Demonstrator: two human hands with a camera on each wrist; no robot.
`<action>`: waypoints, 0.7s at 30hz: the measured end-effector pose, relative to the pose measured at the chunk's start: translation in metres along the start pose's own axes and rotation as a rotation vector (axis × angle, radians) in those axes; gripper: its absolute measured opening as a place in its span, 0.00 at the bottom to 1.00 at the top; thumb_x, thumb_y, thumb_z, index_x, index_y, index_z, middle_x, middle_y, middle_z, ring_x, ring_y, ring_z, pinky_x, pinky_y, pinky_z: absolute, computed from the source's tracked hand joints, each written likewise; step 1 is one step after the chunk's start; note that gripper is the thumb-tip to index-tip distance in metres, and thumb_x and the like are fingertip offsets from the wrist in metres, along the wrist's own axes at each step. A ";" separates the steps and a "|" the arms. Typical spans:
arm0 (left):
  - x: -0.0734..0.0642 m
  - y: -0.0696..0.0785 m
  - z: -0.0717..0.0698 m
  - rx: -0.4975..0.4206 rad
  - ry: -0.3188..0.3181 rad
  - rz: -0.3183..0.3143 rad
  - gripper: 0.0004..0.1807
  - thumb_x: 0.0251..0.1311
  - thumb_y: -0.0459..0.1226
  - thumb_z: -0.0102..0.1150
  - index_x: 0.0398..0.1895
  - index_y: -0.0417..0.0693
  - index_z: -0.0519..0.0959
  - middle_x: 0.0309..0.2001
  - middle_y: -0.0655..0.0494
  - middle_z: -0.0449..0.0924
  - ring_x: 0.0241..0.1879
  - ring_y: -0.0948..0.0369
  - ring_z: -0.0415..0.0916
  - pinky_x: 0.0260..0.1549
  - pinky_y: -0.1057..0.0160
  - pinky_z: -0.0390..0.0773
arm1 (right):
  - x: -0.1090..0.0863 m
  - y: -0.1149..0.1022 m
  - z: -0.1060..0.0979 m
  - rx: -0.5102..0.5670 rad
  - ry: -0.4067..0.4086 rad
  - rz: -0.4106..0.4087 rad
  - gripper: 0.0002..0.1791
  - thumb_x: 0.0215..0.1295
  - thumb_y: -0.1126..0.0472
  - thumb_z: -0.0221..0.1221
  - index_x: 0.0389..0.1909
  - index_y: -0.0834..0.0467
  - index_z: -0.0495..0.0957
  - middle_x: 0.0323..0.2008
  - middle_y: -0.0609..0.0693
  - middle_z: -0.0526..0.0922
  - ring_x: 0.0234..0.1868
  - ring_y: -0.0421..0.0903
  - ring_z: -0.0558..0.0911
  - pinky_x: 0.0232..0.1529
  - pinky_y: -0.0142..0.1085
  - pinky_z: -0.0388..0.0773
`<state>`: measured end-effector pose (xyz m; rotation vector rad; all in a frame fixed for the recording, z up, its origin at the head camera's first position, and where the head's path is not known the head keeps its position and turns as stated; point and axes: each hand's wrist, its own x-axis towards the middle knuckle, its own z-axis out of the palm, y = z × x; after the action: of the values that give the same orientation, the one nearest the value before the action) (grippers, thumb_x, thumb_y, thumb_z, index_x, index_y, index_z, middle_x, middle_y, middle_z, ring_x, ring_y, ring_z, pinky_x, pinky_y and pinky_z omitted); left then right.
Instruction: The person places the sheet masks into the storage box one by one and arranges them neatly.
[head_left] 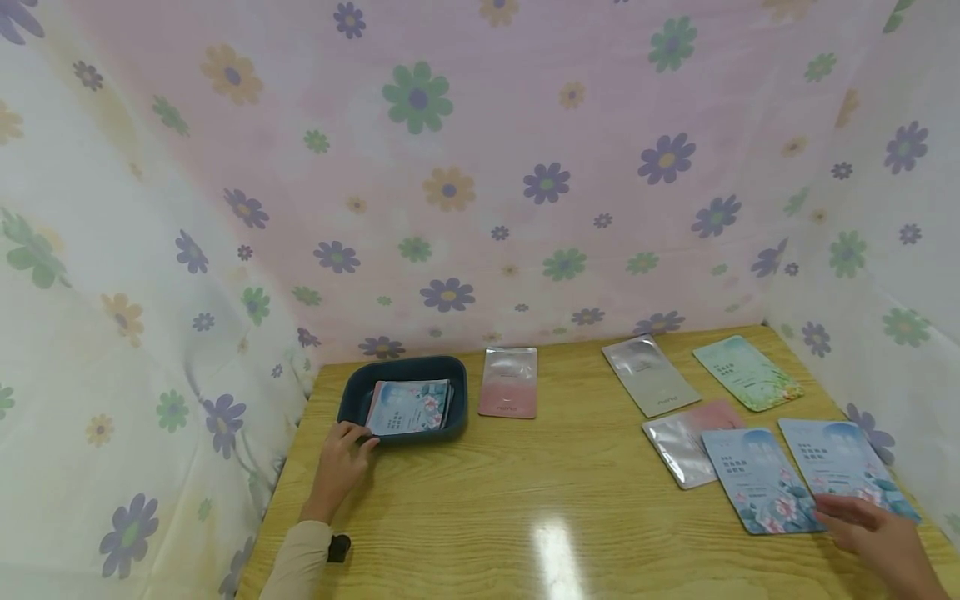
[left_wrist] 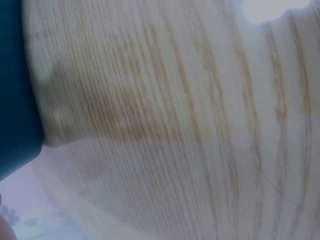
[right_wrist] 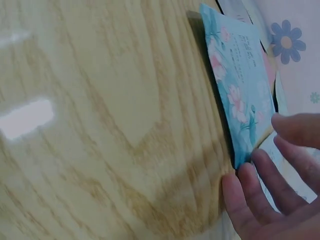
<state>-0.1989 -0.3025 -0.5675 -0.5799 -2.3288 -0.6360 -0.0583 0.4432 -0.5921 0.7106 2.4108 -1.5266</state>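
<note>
My left hand [head_left: 348, 454] holds the near left corner of a dark blue plastic basket [head_left: 459, 400], its fingers over the rim. Inside the basket lies a small stack of sheet mask sachets [head_left: 408, 408], a light blue one with pink flowers on top. On the right, my right hand [head_left: 873, 533] is at two more light blue flowered sachets. Its fingertips touch the near corner of the left sachet [head_left: 761, 479], and the thumb is apart from the fingers. The other blue sachet [head_left: 840, 454] lies partly behind this hand. In the left wrist view, just the basket's side [left_wrist: 17, 90] shows.
A pink and silver sachet [head_left: 508, 383] lies beside the basket. Towards the back right are a grey sachet [head_left: 651, 377] and a green one [head_left: 746, 372]. Another pink-silver sachet [head_left: 678, 446] is partly under the left blue one. Flowered curtains [head_left: 547, 225] enclose the wooden table [head_left: 480, 517].
</note>
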 end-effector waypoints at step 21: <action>-0.002 0.001 -0.002 -0.033 -0.015 -0.040 0.10 0.43 0.27 0.72 0.28 0.42 0.80 0.30 0.48 0.72 0.30 0.52 0.72 0.50 0.39 0.66 | -0.015 -0.028 0.032 -0.185 0.279 0.093 0.25 0.51 0.57 0.68 0.42 0.73 0.76 0.22 0.51 0.80 0.39 0.62 0.73 0.55 0.63 0.53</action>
<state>-0.1962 -0.3031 -0.5673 -0.5561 -2.3534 -0.6924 -0.0622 0.4010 -0.5783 1.0385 2.6293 -1.2182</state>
